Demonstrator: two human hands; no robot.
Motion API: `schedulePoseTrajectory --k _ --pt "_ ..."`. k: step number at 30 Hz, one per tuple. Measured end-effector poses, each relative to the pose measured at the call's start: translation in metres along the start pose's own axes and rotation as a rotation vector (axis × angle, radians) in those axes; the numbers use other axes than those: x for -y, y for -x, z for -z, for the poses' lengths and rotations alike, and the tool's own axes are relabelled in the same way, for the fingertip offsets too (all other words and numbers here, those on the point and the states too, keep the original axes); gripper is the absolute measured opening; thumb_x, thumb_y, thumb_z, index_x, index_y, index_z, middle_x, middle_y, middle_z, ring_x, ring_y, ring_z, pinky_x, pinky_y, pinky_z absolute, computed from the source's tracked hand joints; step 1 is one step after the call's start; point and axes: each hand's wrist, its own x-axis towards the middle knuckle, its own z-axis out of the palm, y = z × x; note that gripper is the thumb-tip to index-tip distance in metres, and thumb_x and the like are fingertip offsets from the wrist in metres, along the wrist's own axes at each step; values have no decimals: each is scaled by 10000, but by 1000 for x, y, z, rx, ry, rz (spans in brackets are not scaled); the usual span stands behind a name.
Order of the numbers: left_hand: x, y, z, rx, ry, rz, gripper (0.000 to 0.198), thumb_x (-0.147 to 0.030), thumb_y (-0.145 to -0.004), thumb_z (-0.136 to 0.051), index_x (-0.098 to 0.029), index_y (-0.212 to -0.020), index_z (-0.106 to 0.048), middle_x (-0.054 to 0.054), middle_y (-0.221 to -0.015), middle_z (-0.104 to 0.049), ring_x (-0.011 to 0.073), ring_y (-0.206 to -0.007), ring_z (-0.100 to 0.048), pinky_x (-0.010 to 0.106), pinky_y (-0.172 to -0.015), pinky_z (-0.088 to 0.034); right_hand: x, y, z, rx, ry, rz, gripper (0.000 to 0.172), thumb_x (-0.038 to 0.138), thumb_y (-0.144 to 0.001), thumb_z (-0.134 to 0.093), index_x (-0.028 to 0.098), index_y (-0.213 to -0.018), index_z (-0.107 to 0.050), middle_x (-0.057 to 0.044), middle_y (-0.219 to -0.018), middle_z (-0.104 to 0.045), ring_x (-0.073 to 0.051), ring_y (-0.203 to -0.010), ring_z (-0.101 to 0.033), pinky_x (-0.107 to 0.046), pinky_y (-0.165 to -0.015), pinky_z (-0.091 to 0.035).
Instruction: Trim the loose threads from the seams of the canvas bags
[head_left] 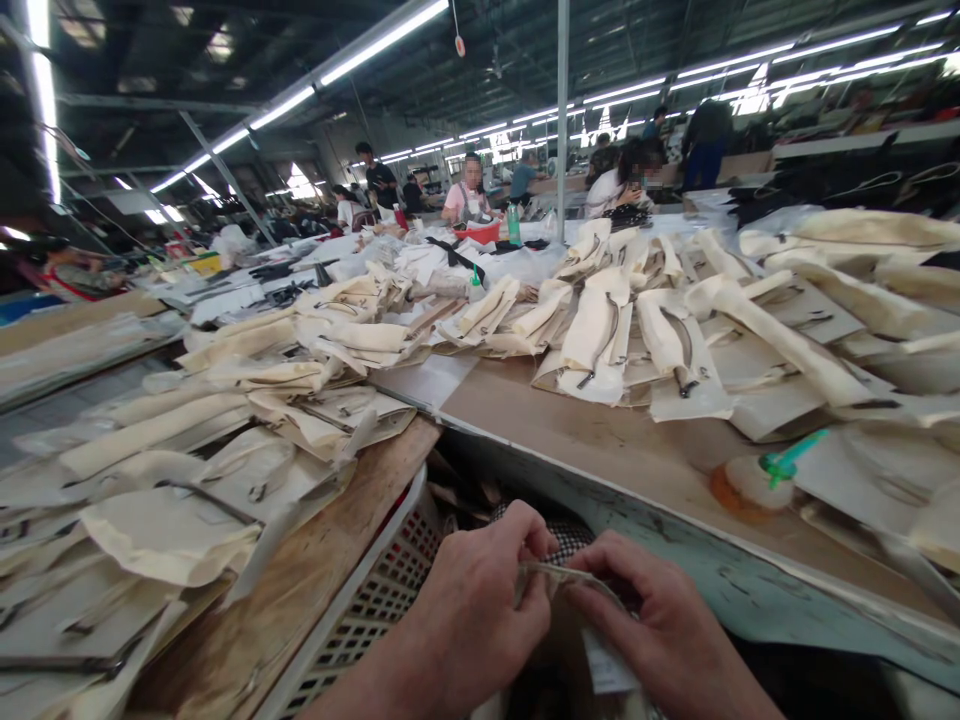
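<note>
Head view: observed a pale-edged piece [556,573] low in the foreground, pinched along its upper edge between the fingers of the left hand [486,592] and of the right hand [660,615]; noted a white label [606,665] just below the right fingers. Found black-and-white checked cloth [571,538] just beyond the hands, a white perforated basket [369,598] to the left, and, on the brown-topped table [517,398], many overlapping cream pieces [585,335], plus a green-topped orange container [742,490] to the right

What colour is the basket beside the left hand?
The basket is off-white, shown in the head view.
</note>
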Motion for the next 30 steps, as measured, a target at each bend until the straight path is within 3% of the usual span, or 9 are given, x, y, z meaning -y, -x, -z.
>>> schedulePoseTrajectory --k 5,8,21,30 --pt "0 4 -4 -34 25 -106 116 -125 -766 -610 -213 -811 -550 -23 -1014 -665 172 -898 -638 262 -799 -465 -1 0 0 7 -2 10 167 314 -889 -546 212 -842 -669 -2 -799 -656 -173 -745 -620 -259 -672 -435" --pt "3 5 -9 -123 12 -137 77 -137 -797 -588 -211 -805 -569 -8 -1062 -667 170 -873 -652 267 -788 -485 1 0 1 19 11 14 171 309 -897 -533 211 -853 -666 -3 -805 -650 -171 -738 -612 -263 -665 -432" --pt "-1 0 -18 -137 -67 -44 139 -40 -755 -557 -178 -744 -563 2 -856 -657 160 -752 -635 257 -692 -476 0 2 0 17 71 77 138 251 -928 -512 215 -887 -638 -4 -860 -642 -164 -809 -623 -248 -727 -457" --pt "1 -5 -13 -104 -15 -76 160 -10 -708 -542 -169 -705 -530 -12 -771 -610 128 -689 -573 229 -654 -423 -3 2 -6 -39 -30 121 162 277 -937 -520 238 -911 -675 -3 -824 -636 -165 -774 -619 -242 -699 -452"
